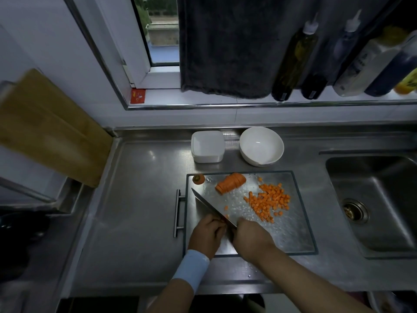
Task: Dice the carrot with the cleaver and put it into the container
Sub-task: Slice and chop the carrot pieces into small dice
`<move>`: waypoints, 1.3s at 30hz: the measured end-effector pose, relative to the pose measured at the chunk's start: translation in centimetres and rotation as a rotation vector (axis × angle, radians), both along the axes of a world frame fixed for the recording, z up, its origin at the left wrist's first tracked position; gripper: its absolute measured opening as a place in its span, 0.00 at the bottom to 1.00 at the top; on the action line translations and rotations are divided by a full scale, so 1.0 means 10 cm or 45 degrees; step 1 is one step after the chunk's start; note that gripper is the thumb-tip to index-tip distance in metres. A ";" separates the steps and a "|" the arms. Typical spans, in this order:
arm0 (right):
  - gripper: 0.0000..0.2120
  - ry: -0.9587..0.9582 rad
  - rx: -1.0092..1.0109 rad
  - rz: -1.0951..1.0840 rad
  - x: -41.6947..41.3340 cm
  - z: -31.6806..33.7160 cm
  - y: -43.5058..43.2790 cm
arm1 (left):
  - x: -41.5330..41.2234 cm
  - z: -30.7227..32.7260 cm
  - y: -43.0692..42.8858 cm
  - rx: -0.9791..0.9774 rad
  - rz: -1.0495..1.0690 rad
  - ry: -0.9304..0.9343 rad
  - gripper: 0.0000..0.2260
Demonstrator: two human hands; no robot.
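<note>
Nearest us, both hands work at the near-left corner of the board. Our right hand is wrapped round the handle of the cleaver, w/ the blade running away to the far left, edge down on or just above the board. We can't tell which. Our left hand sits just left of the blade, knuckles against its flat, fingers curled like a claw over a small carrot bit. Only a sliver of orange shows at the fingertips, so how much is left under there is hidden.

Mid-board, to the right, lies the diced pile – loose cubes, a few strays round it. Further back, approx. centre, a sliced chunk leans w/ its slices stacked together, not yet cut into cubes. At the far-left corner sits the carrot end, apart from the rest.

Beyond the board, on the counter, the container stands open w/ nothing in it, a white bowl just to its right. The sink is off to the right.

So we reckon we're mid-dicing – roughly half done, transfer not begun. Next: finish the bit under the claw w/ short chops, fingertips tucked back, then pull the sliced chunk nearer. It'll need strips first, then crosscuts, before anything goes to the container.
</note>
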State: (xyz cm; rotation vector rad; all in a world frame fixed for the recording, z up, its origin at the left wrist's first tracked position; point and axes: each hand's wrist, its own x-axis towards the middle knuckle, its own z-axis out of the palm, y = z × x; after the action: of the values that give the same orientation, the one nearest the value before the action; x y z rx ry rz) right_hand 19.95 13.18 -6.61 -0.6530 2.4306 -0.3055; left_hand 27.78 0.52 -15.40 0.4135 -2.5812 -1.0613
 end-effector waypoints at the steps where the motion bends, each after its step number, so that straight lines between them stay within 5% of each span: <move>1: 0.09 0.001 -0.003 -0.004 0.01 0.02 0.02 | 0.00 0.00 0.00 0.008 0.008 0.007 0.03; 10: 0.03 0.030 0.081 0.029 0.13 0.32 0.32 | 0.00 -0.08 -0.04 0.017 0.021 0.024 0.04; 15: 0.10 0.002 0.149 0.045 0.15 0.35 0.35 | -0.01 -0.08 -0.05 0.027 0.017 -0.001 0.04; 18: 0.03 -0.001 0.136 0.028 0.12 0.26 0.28 | -0.01 -0.09 -0.06 0.034 0.007 0.016 0.05; 39: 0.06 -0.013 0.056 -0.017 0.11 0.14 0.21 | 0.04 -0.05 -0.07 0.121 0.068 -0.018 0.06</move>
State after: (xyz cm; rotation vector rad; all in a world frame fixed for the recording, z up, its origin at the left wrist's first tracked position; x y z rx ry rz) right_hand 21.03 15.26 -5.16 -0.6151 2.4255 -0.2598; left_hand 28.23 -0.16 -15.92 0.5116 -2.5245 -1.1691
